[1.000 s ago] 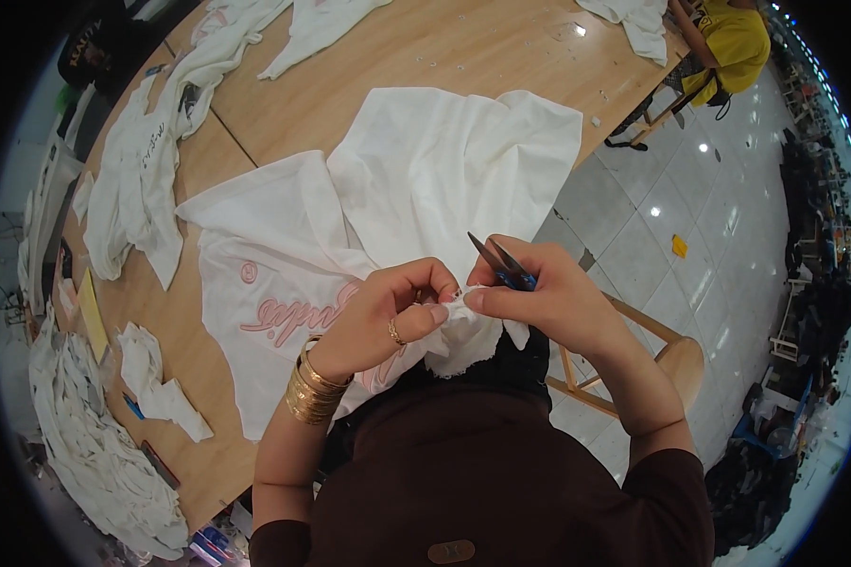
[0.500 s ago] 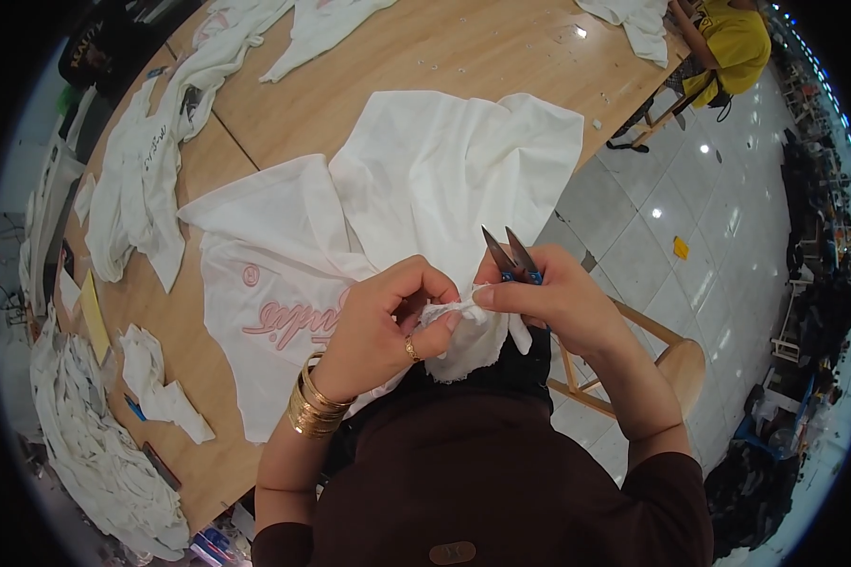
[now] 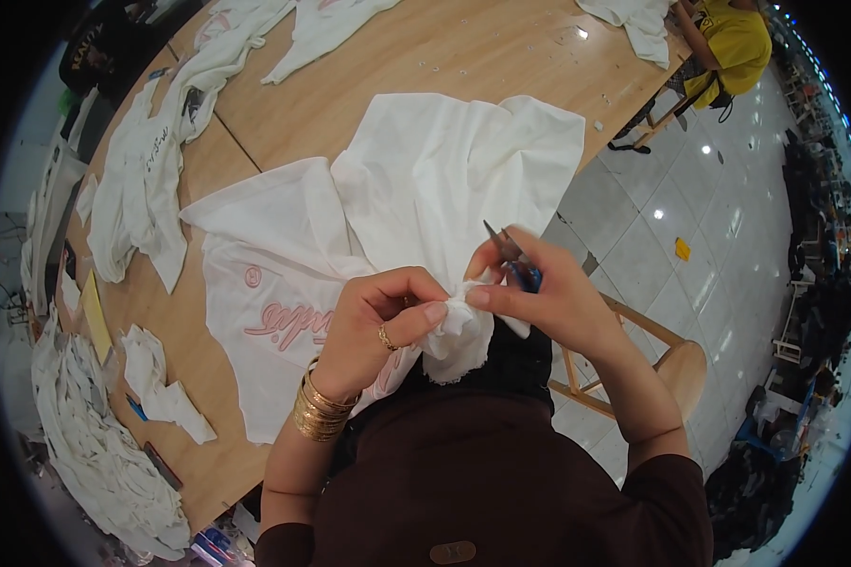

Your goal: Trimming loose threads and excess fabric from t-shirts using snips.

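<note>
Scissors (image 3: 524, 276) have narrowed slightly in our curled right hand (image 3: 560, 291), pinching white cloth (image 3: 458, 352). Our left hand (image 3: 386, 308) pinches it alongside.

Garment (image 3: 274, 203): white, decorated with pink script (image 3: 288, 323) and a ringed pink emblem (image 3: 252, 277).
Scissors (image 3: 528, 277): dark grey blades, paired with blue handles.
Bracelets (image 3: 320, 411): gold, matched by a gold ring (image 3: 385, 335).
Shirt (image 3: 435, 472): dark brown, broken by a lighter brown patch (image 3: 453, 552).
Bench (image 3: 312, 113): light tan, crossed by a dark seam (image 3: 237, 144).
Floor (image 3: 624, 194): pale grey, divided into tiles by a grid.
Co-worker's top (image 3: 742, 52): yellow.

Seemingly brown shirt (image 3: 444, 472), gold bangles (image 3: 318, 413)
</note>
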